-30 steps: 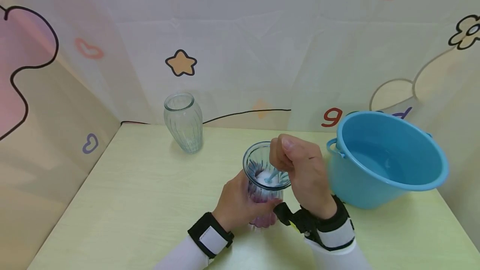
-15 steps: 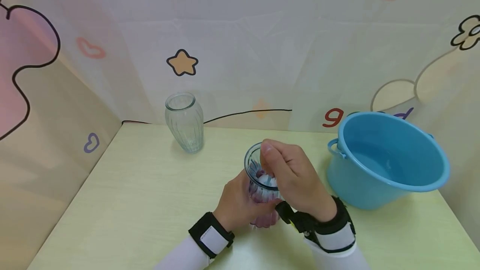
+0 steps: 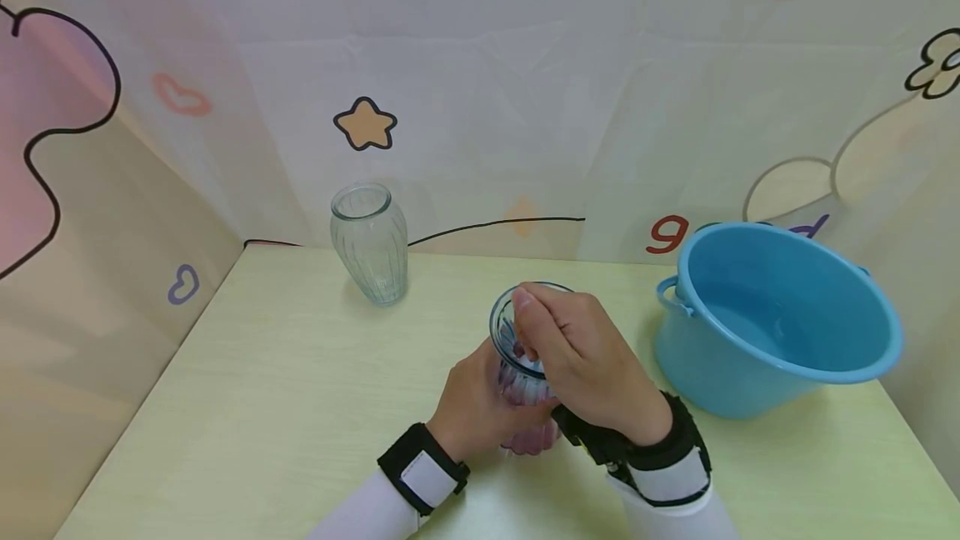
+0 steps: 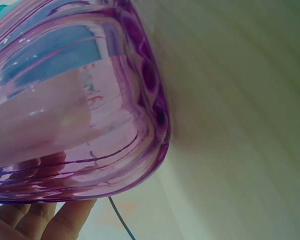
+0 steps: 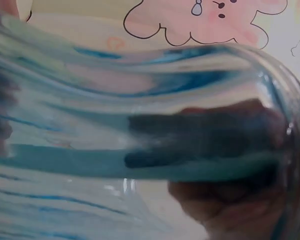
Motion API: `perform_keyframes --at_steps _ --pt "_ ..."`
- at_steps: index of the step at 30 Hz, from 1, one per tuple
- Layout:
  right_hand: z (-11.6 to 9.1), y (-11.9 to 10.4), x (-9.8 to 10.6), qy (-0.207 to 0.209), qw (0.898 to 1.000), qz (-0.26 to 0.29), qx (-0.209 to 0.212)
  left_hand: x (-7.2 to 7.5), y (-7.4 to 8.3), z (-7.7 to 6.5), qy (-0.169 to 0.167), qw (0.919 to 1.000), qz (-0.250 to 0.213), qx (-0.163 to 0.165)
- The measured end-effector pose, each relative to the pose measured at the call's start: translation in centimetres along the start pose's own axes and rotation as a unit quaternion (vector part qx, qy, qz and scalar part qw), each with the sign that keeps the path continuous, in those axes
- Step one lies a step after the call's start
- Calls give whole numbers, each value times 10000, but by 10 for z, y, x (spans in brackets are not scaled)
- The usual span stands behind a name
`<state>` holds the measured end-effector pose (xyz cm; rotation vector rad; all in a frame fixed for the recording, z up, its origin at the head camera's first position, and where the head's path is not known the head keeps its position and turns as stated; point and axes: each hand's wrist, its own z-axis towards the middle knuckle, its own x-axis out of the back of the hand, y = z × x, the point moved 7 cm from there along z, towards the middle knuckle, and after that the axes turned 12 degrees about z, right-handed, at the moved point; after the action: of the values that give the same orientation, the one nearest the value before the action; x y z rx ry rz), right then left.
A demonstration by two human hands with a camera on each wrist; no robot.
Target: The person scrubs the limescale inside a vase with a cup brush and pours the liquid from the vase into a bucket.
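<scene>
A ribbed glass vase (image 3: 531, 440), blue at the rim and purple toward its base, stands tilted slightly at the front middle of the head view. My left hand (image 3: 472, 405) grips its side; in the left wrist view fingers (image 4: 70, 220) wrap behind the purple base. At the mouth, my right hand (image 3: 588, 357) is curled round the teal handle (image 5: 70, 162) of what looks like a brush. The handle shows through the glass in the right wrist view. Only a bit of white shows inside the vase; the brush's head is mostly hidden.
A clear ribbed glass vase (image 3: 372, 261) stands at the back left of the pale table (image 3: 262, 407). On the right is a large light blue bucket (image 3: 697, 373), close to my right wrist. A printed cloth backdrop (image 3: 480, 123) rises behind the table.
My right hand has moved left and down over the vase mouth, and the brush's handle, seen earlier inside, is now covered by the hand. The left hand keeps its hold in place.
</scene>
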<state>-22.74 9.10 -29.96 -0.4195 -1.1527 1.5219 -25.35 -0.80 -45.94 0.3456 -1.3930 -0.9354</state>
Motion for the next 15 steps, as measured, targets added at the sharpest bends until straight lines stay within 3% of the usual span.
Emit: perform_keyframes --at_steps 15 --pt "-2 2 7 -144 9970 714 -242 2 3 -1 61 10000 16 -46"
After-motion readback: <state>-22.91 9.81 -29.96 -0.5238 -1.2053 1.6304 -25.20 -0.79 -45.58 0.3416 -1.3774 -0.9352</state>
